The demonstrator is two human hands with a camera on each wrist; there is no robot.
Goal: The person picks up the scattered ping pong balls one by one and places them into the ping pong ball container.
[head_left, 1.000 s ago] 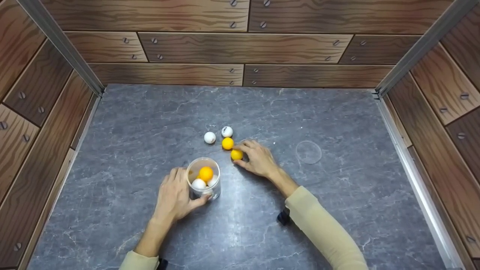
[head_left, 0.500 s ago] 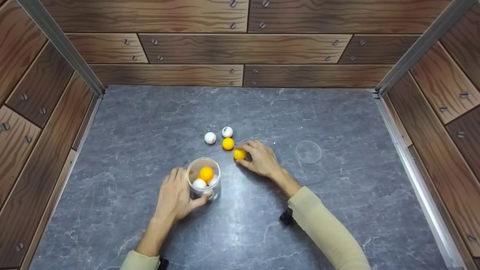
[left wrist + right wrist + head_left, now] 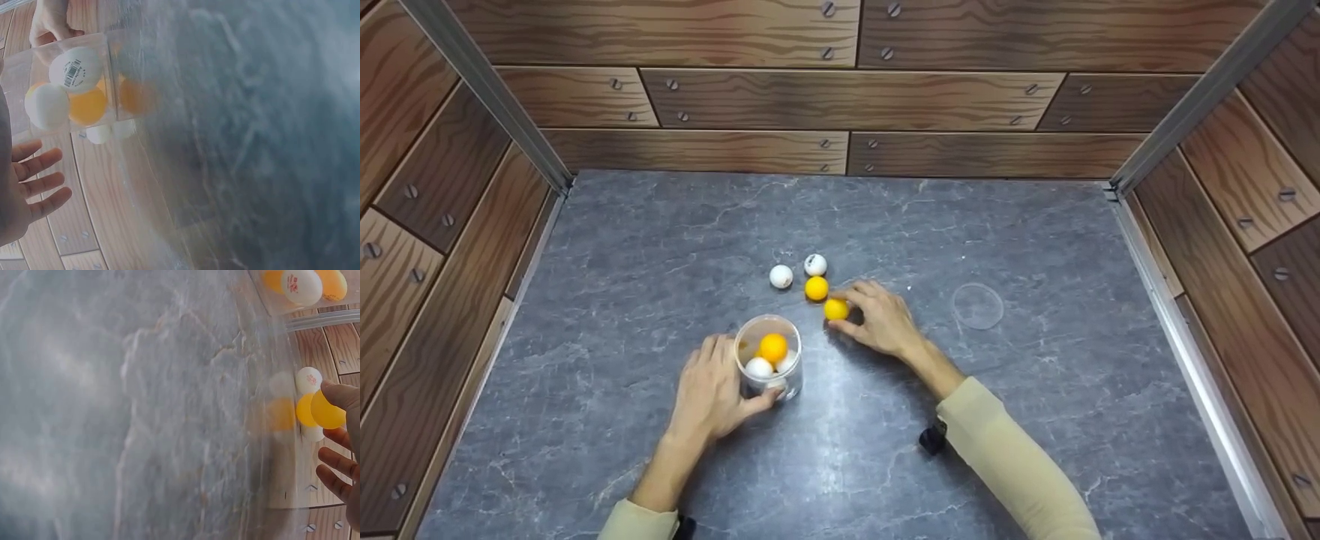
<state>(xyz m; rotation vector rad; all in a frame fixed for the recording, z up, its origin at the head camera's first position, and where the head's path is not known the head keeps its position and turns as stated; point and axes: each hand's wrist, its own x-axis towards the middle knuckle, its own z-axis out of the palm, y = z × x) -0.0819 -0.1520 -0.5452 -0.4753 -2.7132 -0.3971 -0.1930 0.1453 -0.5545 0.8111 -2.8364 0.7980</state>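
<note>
The left hand (image 3: pixel 709 390) holds a clear plastic jar (image 3: pixel 793 385), its thumb across the near side and its fingers at the left side. The jar stands upright without a lid. Inside lie several table tennis balls, with an orange ball (image 3: pixel 773 347) on top and a white ball (image 3: pixel 76 70) against the wall. Beyond and right of the jar, the right hand (image 3: pixel 883 321) pinches an orange table tennis ball (image 3: pixel 835 309) between thumb and index finger, low over the tabletop. Its other fingers spread loosely in the right wrist view.
Near the pinched ball lie another orange ball (image 3: pixel 816 289) and two white ones, a farther ball (image 3: pixel 815 265) and a left ball (image 3: pixel 781 277). A clear round lid (image 3: pixel 978 306) lies flat on the grey tabletop (image 3: pixel 1035 420). Wood-patterned walls (image 3: pixel 847 97) enclose three sides.
The right hand and the pinched orange ball shifted slightly right, then the ball moved slightly back left. The left hand and the jar have stayed in place.
</note>
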